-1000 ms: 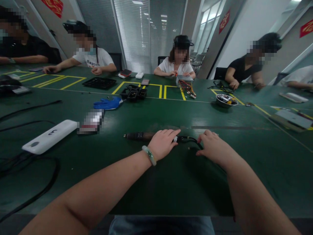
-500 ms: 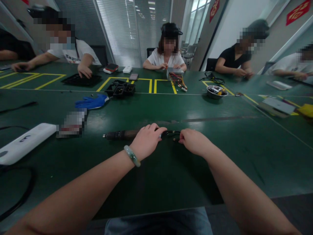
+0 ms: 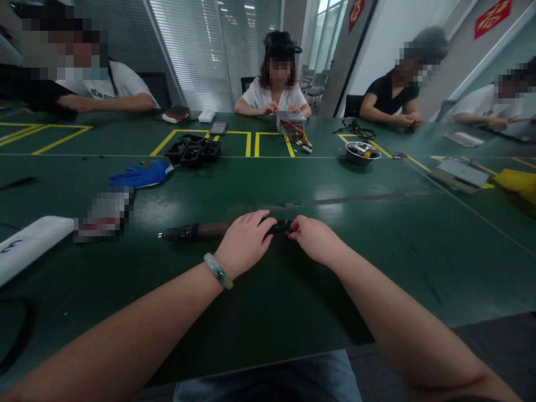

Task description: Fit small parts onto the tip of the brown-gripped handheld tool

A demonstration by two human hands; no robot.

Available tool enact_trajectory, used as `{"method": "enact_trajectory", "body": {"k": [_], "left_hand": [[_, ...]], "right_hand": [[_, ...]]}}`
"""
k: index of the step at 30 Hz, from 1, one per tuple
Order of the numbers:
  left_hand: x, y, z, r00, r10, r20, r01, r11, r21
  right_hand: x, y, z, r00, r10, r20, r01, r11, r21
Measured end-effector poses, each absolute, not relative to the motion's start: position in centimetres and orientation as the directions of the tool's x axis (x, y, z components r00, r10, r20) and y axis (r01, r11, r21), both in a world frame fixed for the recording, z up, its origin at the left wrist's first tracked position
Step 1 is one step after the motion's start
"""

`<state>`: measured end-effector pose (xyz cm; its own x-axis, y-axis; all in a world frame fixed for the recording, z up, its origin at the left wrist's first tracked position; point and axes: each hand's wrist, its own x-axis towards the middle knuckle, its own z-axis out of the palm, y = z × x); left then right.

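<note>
A dark electric screwdriver [image 3: 209, 231] lies across the table in front of me, its bit pointing left. My left hand [image 3: 245, 241], with a jade-coloured bangle at the wrist, is wrapped over the tool's rear end. Just to the right, my right hand [image 3: 314, 239] pinches a thin black cable [image 3: 283, 224] close to that end. A small metal-tipped connector [image 3: 288, 232] shows at the right fingertips. The fingers partly hide the rear of the screwdriver, so I cannot tell whether cable and tool are joined.
Left of the screwdriver lie a blurred-out flat object [image 3: 104, 215], a blue glove [image 3: 142, 174] and a white power strip [image 3: 33, 240]. Farther back are black plastic parts [image 3: 195, 149], a metal bowl [image 3: 362, 152] of small items and a metal box with wires [image 3: 292, 120]. Several co-workers sit opposite.
My right hand has come slightly nearer my left, bringing the cable end towards the tool. The view has shifted a little. The co-worker at far left has lifted a black panel off the table.
</note>
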<state>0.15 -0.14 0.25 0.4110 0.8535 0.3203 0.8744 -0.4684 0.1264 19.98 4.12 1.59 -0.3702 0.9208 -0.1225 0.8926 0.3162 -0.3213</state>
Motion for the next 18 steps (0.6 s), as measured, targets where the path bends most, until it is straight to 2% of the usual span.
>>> {"method": "enact_trajectory", "body": {"k": [5, 9, 12, 18], "left_hand": [[0.3, 0.0, 0.2, 0.412, 0.846, 0.339, 0.868, -0.478, 0.138], [0.2, 0.1, 0.1, 0.401, 0.846, 0.352, 0.863, -0.477, 0.164], [0.1, 0.1, 0.1, 0.390, 0.847, 0.360, 0.862, -0.474, 0.181], [0.0, 0.2, 0.0, 0.384, 0.847, 0.367, 0.855, -0.476, 0.203]], "right_hand": [[19.5, 4.0, 2.3, -0.384, 0.909, -0.161, 0.889, 0.317, -0.330], [19.5, 4.2, 2.1, -0.376, 0.920, -0.105, 0.883, 0.322, -0.342], [19.6, 4.8, 1.2, -0.367, 0.930, 0.004, 0.869, 0.344, -0.355], [19.5, 6.0, 0.6, -0.353, 0.859, 0.371, 0.816, 0.477, -0.328]]}}
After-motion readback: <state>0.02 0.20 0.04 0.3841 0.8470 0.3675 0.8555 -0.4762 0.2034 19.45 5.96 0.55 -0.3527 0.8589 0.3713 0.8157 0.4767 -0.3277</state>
